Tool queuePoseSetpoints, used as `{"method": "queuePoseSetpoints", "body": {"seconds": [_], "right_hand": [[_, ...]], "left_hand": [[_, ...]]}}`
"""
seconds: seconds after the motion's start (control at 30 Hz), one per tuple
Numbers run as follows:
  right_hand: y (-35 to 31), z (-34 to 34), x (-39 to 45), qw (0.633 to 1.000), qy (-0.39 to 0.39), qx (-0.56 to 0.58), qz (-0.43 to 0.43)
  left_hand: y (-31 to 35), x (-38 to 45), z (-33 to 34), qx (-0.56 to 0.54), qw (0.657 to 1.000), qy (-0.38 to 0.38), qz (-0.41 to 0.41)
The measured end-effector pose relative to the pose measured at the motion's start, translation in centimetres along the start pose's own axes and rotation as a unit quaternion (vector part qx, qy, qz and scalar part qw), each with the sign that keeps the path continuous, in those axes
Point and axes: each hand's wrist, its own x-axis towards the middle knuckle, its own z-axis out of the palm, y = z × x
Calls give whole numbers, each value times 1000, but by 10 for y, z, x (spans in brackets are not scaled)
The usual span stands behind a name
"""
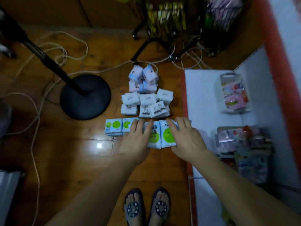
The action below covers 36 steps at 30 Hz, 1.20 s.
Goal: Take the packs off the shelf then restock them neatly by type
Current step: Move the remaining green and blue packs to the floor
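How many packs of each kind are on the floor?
Pink-and-blue packs: 4 showing
White cartoon packs: 6 showing
Green-circle packs: 4 showing, two under the left hand and right hand
Total: 14; some may be stacked or hidden.

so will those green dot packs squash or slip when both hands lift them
The green dot packs look like soft film-wrapped bundles, so they would probably give a little under the left hand and right hand. They seem light for their size. The glossy wrap may let the middle ones slide out if squeezed from the sides only.
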Motion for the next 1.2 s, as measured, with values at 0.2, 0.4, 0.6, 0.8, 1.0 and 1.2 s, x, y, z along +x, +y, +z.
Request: {"method": "queuePoseSetpoints", "body": {"seconds": [0.2,0.4,0.6,0.8,1.0,1.2], "right_hand": [[-8,-155,-44,997,73,-36,1],[-11,-290,-93,987,149,-60,1],[-13,-406,-143,970,230,-74,4],[-11,-507,-195,946,308,-104,4],[-9,-570,-246,922,362,-129,43],[-5,-605,-297,902,392,-150,105]], "left_hand": [[25,-25,-153,36,996,76,15],[51,-55,-294,63,985,152,43],[82,-84,-414,78,971,220,52],[110,-115,-518,103,941,313,79],[140,-138,-589,113,911,377,125],[170,-141,-635,113,882,410,203]]}}
